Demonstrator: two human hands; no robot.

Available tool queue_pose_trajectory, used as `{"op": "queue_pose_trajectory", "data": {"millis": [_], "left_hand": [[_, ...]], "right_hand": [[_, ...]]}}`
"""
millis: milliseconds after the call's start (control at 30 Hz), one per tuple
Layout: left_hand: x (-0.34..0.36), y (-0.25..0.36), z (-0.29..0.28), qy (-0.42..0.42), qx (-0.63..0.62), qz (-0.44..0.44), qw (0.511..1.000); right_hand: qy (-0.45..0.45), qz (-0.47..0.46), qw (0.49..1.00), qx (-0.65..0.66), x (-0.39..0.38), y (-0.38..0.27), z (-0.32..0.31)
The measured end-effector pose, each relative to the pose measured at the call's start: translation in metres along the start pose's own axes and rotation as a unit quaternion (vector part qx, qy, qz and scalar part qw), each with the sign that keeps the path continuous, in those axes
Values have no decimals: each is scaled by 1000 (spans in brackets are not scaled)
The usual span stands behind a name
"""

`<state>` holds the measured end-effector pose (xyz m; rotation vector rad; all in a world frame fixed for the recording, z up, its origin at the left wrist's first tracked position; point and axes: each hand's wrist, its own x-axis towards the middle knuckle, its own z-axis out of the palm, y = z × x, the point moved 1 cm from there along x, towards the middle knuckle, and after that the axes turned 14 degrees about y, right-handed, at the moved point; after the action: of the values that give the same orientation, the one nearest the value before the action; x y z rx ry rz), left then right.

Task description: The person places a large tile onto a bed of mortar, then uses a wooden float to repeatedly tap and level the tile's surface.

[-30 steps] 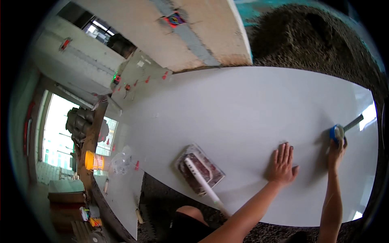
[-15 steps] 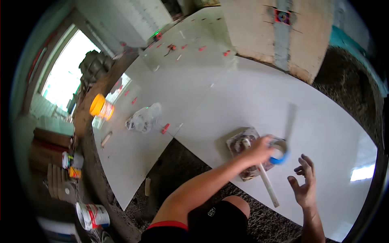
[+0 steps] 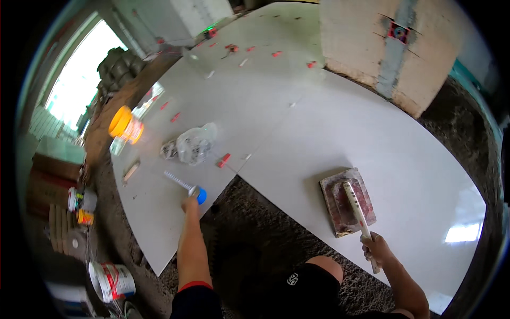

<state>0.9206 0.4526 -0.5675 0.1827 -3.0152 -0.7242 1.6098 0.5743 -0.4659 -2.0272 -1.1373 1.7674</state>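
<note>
My left hand, over the left tile, is closed on a small tool with a round blue end. A pale, banded strip runs from it toward the plastic bag; whether it is part of the tool I cannot tell. My right hand wraps round the lower end of a long pale handle. That handle lies over a stained, reddish-brown rectangular block, which rests on the large, pale, glossy tile.
A clear plastic bag, a tilted yellow tub and a red clip are on the left tiles. Dark, rough mortar shows in the gap before me. A white bucket stands lower left; a pale wall rises behind.
My left hand has swung from beside the block to the left tile, carrying the blue-ended tool. My right hand, open before, has closed on the pale handle.
</note>
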Motion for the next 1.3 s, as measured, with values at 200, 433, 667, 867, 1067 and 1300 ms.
{"op": "queue_pose_trajectory", "data": {"millis": [200, 433, 667, 867, 1067, 1300], "left_hand": [[30, -15, 16, 134, 82, 199, 967], [-307, 153, 107, -302, -145, 571, 749], [-699, 168, 33, -259, 189, 727, 607], [-818, 80, 16, -155, 137, 717, 665], [-827, 74, 24, -82, 149, 732, 660], [-841, 67, 29, 22, 198, 752, 628]], "right_hand": [[79, 39, 995, 44, -26, 44, -5], [231, -18, 973, 9, -23, 7, -37], [416, -145, 885, 153, -146, 36, -205], [649, -7, 748, 135, -165, 146, -236], [480, 207, 813, 257, -115, 200, -339], [690, 34, 705, 158, -232, 206, -383]]}}
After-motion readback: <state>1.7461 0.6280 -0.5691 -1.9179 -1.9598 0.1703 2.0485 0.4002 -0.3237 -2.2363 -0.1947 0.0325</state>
